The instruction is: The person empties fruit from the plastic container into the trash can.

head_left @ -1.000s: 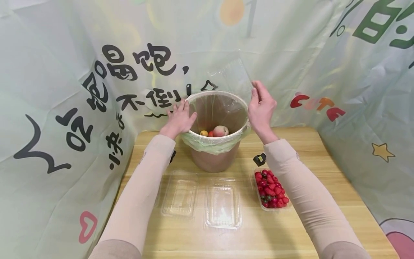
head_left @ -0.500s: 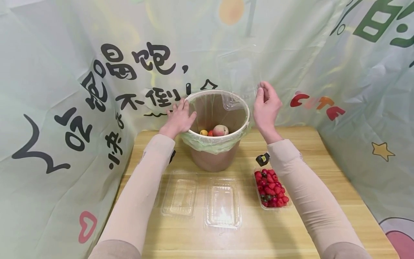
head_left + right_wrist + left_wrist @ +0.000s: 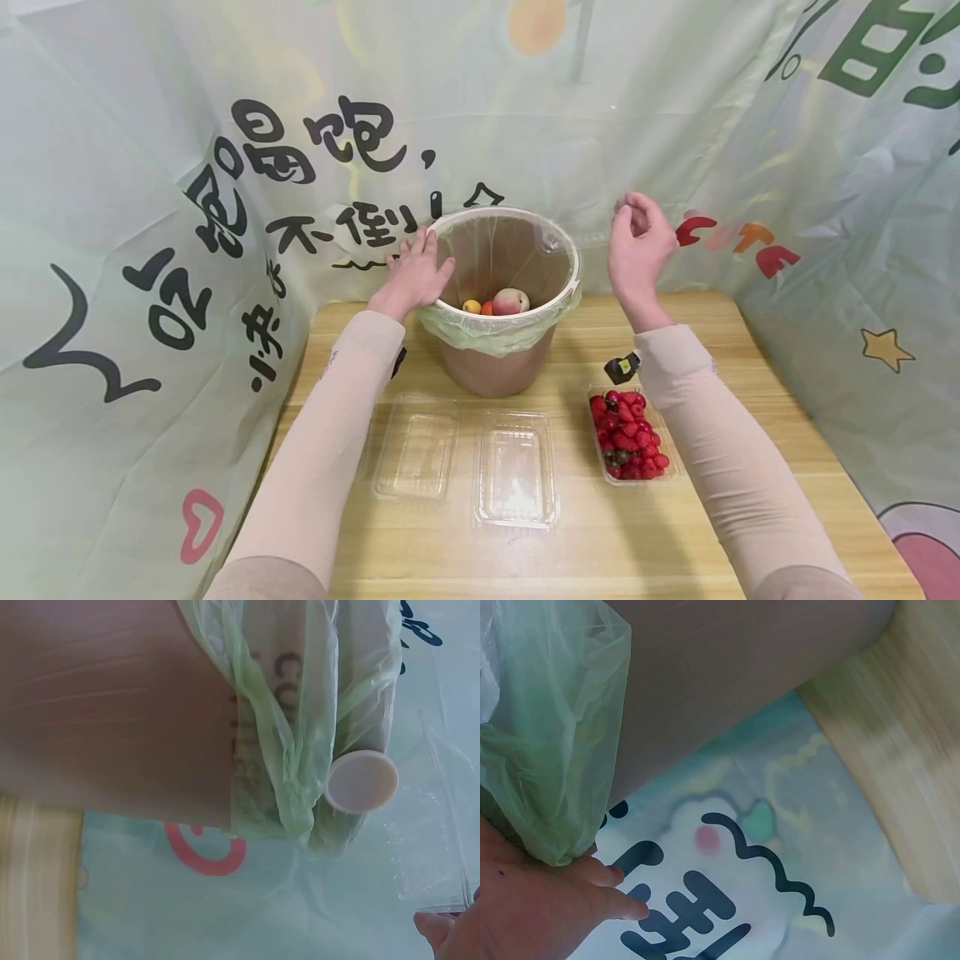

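Note:
My left hand (image 3: 417, 273) rests with spread fingers on the left side of the white rim of a brown trash bin (image 3: 495, 367). A pale green liner bag (image 3: 495, 335) is folded over that rim. Inside the bin lie a peach (image 3: 511, 302), a small yellow fruit (image 3: 471, 307) and a red one, partly hidden. To the right of the rim, my right hand (image 3: 643, 246) pinches the edge of a clear plastic container (image 3: 431, 832). It is faint against the backdrop in the head view, but plain in the right wrist view.
Two clear plastic trays (image 3: 516, 471) lie on the wooden table (image 3: 600, 558) in front of the bin. A clear box of raspberries and cherries (image 3: 628, 437) stands to their right. A printed cloth (image 3: 675, 167) hangs round the table's back and sides.
My right hand has moved right, away from the bin, taking the clear plastic container with it and turning it. The left hand stays on the rim.

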Demonstrator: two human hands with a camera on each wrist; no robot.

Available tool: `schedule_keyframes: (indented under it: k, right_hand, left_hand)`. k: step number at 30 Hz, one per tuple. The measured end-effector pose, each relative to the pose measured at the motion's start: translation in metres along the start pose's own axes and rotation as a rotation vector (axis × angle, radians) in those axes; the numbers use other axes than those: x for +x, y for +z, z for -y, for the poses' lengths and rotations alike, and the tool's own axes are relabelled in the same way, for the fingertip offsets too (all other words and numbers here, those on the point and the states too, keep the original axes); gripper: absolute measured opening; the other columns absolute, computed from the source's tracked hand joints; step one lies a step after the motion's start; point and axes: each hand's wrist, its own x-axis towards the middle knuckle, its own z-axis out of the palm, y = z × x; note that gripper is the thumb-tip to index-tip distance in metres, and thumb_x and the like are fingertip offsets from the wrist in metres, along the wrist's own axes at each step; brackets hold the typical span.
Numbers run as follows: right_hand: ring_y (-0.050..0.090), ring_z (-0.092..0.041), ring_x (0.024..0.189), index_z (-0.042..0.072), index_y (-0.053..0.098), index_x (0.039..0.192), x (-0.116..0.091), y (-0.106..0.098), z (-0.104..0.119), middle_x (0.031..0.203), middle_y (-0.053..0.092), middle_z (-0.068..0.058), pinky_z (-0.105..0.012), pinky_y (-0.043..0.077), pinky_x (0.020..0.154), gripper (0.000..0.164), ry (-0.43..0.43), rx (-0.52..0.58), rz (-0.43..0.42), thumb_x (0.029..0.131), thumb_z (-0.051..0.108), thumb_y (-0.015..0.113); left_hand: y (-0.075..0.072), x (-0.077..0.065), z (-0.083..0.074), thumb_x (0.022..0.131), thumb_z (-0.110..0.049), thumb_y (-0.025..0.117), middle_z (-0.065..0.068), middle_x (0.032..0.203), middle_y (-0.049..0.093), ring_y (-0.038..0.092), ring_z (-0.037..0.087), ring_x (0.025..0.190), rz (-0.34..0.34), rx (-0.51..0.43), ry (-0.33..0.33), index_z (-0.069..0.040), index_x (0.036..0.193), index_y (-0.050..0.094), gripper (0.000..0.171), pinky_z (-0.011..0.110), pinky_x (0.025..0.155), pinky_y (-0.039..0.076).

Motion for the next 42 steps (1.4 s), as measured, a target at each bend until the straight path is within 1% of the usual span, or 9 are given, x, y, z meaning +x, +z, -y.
schedule_keyframes:
  k: [3, 8, 15, 19, 26, 30, 35, 39, 42]
  right_hand:
    - [0.072, -0.005, 0.091, 0.003, 0.078, 0.115, 0.001, -0.002, -0.002, 0.104, 0.08, -0.009, -0.017, 0.056, 0.086, 0.021, 0.021, -0.015, -0.003, 0.101, 0.007, 0.063]
    - [0.073, -0.004, 0.092, 0.005, 0.078, 0.113, 0.0, -0.007, -0.004, 0.109, 0.08, -0.015, -0.018, 0.057, 0.09, 0.02, 0.01, -0.043, 0.006, 0.101, 0.01, 0.063]
    - [0.072, -0.004, 0.091, 0.006, 0.079, 0.111, -0.001, -0.012, -0.008, 0.106, 0.08, -0.011, -0.019, 0.056, 0.089, 0.02, 0.021, -0.057, 0.002, 0.101, 0.012, 0.062]
    - [0.074, -0.007, 0.095, 0.006, 0.079, 0.112, -0.002, -0.015, -0.01, 0.109, 0.08, -0.012, -0.019, 0.057, 0.091, 0.02, 0.056, -0.056, -0.005, 0.101, 0.011, 0.063]
    - [0.073, -0.006, 0.092, 0.005, 0.079, 0.112, 0.001, -0.018, -0.016, 0.111, 0.08, -0.016, -0.018, 0.057, 0.089, 0.021, 0.08, -0.049, -0.037, 0.101, 0.011, 0.063]
    - [0.074, -0.006, 0.094, 0.006, 0.079, 0.112, 0.003, -0.021, -0.018, 0.11, 0.081, -0.012, -0.019, 0.058, 0.091, 0.02, 0.099, -0.043, -0.052, 0.1, 0.011, 0.063]
    - [0.076, -0.009, 0.095, 0.004, 0.078, 0.109, 0.004, -0.024, -0.02, 0.101, 0.08, -0.004, -0.02, 0.059, 0.091, 0.019, 0.109, 0.001, -0.063, 0.099, 0.008, 0.062]
    - [0.075, -0.007, 0.095, 0.005, 0.078, 0.112, 0.005, -0.027, -0.022, 0.105, 0.08, -0.008, -0.019, 0.058, 0.09, 0.02, 0.118, -0.001, -0.063, 0.1, 0.008, 0.061]
    - [0.074, -0.007, 0.095, 0.007, 0.077, 0.114, 0.006, -0.031, -0.025, 0.106, 0.08, -0.006, -0.019, 0.057, 0.089, 0.021, 0.137, -0.007, -0.065, 0.101, 0.009, 0.061]
  left_hand:
    - [0.0, 0.0, 0.0, 0.11, -0.05, 0.029, 0.017, 0.178, -0.002, 0.005, 0.052, 0.161, 0.0, 0.003, 0.0, -0.003, 0.169, 0.006, 0.079, 0.072, 0.128, 0.007]
    - [0.0, -0.001, 0.001, 0.11, -0.05, 0.029, 0.018, 0.178, -0.001, 0.005, 0.052, 0.161, -0.002, 0.0, 0.0, -0.003, 0.169, 0.007, 0.079, 0.072, 0.128, 0.006]
    - [0.0, -0.002, 0.001, 0.11, -0.05, 0.029, 0.018, 0.178, -0.001, 0.006, 0.052, 0.162, -0.003, 0.009, 0.0, -0.003, 0.169, 0.006, 0.078, 0.072, 0.128, 0.006]
    - [0.0, -0.002, 0.0, 0.11, -0.05, 0.029, 0.018, 0.178, -0.001, 0.006, 0.052, 0.161, -0.007, 0.004, 0.003, -0.003, 0.169, 0.007, 0.078, 0.072, 0.128, 0.006]
    - [-0.001, -0.003, 0.0, 0.11, -0.05, 0.03, 0.017, 0.178, -0.002, 0.005, 0.052, 0.162, -0.006, -0.001, 0.002, -0.003, 0.169, 0.007, 0.079, 0.072, 0.128, 0.006]
    - [-0.001, -0.003, 0.0, 0.11, -0.05, 0.03, 0.017, 0.178, -0.001, 0.005, 0.052, 0.162, -0.007, -0.003, 0.004, -0.003, 0.169, 0.008, 0.079, 0.072, 0.128, 0.007]
    - [-0.001, -0.003, 0.0, 0.11, -0.05, 0.029, 0.017, 0.178, -0.002, 0.004, 0.051, 0.162, -0.003, -0.002, 0.005, -0.003, 0.169, 0.007, 0.079, 0.072, 0.128, 0.005]
    - [-0.002, -0.003, -0.001, 0.11, -0.05, 0.029, 0.017, 0.178, -0.003, 0.004, 0.052, 0.162, -0.001, -0.004, 0.006, -0.003, 0.169, 0.006, 0.078, 0.072, 0.128, 0.005]
    - [-0.001, -0.003, -0.001, 0.11, -0.05, 0.028, 0.017, 0.178, -0.003, 0.004, 0.052, 0.162, 0.003, -0.002, 0.006, -0.003, 0.169, 0.006, 0.078, 0.072, 0.128, 0.005]
